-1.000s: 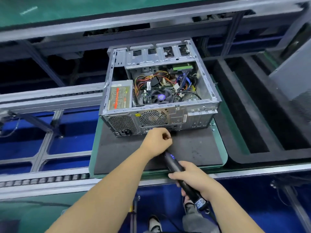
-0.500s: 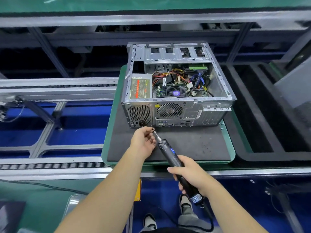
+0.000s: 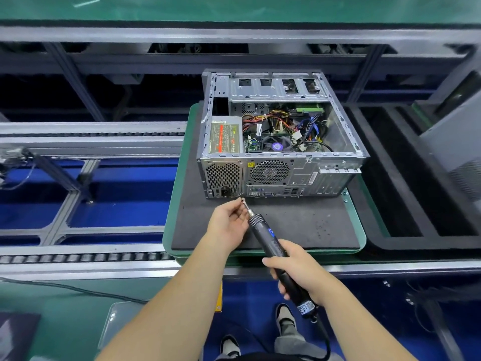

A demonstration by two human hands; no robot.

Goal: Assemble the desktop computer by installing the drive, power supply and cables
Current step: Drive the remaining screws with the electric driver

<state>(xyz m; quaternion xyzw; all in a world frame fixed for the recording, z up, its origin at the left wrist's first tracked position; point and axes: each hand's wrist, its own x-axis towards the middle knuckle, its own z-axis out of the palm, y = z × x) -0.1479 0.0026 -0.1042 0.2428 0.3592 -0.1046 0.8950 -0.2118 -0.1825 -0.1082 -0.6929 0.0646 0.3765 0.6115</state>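
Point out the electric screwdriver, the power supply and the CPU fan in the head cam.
electric screwdriver (image 3: 270, 241): head view, on the black barrel near its blue display.
power supply (image 3: 226, 135): head view, on its labelled top face.
CPU fan (image 3: 277, 146): head view, on the purple hub.

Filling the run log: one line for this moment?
left hand: pinches screw | right hand: grips screwdriver | case: open

At the centre of the frame an open computer case lies on a dark mat on a green-edged tray, its rear panel facing the viewer. The power supply sits in the case's left part, coloured cables to its right. Below, the right hand grips an electric screwdriver, while the left hand pinches at its tip, just before the rear panel's lower edge
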